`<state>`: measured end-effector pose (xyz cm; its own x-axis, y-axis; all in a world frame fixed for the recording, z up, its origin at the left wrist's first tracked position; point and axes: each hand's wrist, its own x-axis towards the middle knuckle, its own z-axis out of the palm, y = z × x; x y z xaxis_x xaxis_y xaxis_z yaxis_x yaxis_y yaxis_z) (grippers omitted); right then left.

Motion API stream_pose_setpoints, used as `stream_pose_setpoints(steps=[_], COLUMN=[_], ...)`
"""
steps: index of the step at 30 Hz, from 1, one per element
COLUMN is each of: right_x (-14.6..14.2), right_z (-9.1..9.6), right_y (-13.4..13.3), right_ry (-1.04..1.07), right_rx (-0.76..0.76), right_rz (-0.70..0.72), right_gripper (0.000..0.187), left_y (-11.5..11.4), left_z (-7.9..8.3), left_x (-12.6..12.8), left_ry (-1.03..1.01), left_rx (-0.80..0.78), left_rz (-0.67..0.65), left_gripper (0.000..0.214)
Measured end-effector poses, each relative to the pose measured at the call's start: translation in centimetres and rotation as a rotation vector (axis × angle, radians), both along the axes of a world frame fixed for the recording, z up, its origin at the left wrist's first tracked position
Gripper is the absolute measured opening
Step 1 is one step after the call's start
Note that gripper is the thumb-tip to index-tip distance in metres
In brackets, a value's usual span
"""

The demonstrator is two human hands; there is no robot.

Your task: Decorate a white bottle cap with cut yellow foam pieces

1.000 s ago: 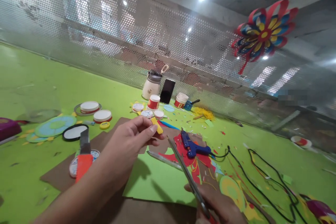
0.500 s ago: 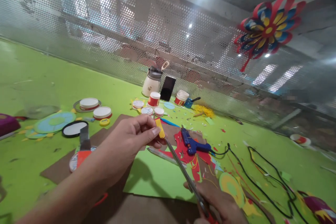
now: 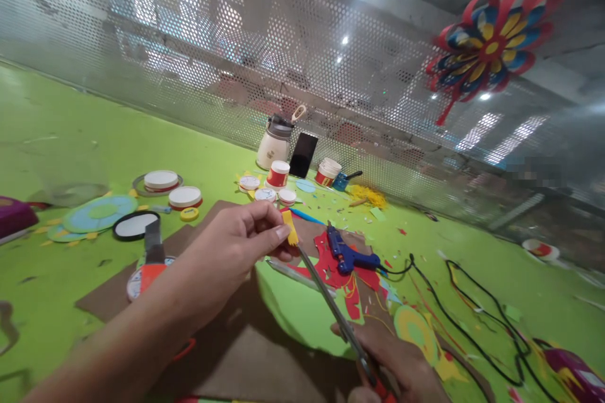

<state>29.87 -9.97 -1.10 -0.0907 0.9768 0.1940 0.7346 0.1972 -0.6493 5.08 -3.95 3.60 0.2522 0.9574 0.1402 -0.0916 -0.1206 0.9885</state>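
Around the centre of the frame, the left hand (image 3: 250, 233) pinches a small yellow strip (image 3: 290, 228) between thumb and fingers, its fringed end pointing down. At lower right, the right hand (image 3: 406, 359) grips red-handled scissors (image 3: 331, 303), blades looking nearly closed, tips right by that fringe; whether they touch it, I cannot tell. Snipping the strip's end seems the step in hand; another cut would call for a steady pinch and well-aligned blades. Beyond, green paper (image 3: 300, 308) overlies brown board (image 3: 236, 340), and a blue glue gun (image 3: 348, 256) rests right of centre.
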Motion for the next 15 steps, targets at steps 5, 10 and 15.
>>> stream_pose_setpoints(steps=[5, 10, 15], right_x=[0.2, 0.1, -0.6], right_z=[0.2, 0.4, 0.5], right_y=[0.2, -0.3, -2.2], right_ry=[0.018, 0.023, 0.031], right_rx=[-0.001, -0.012, -0.027], right_rz=[0.031, 0.047, 0.103], right_gripper=[0.043, 0.04, 0.028], left_y=[0.0, 0.0, -0.1], left_z=[0.2, 0.1, 0.2], left_x=[0.2, 0.1, 0.2], left_ry=[0.031, 0.033, 0.032], left_rx=[0.003, 0.002, 0.002], left_rz=[0.025, 0.022, 0.019], left_gripper=[0.019, 0.017, 0.017])
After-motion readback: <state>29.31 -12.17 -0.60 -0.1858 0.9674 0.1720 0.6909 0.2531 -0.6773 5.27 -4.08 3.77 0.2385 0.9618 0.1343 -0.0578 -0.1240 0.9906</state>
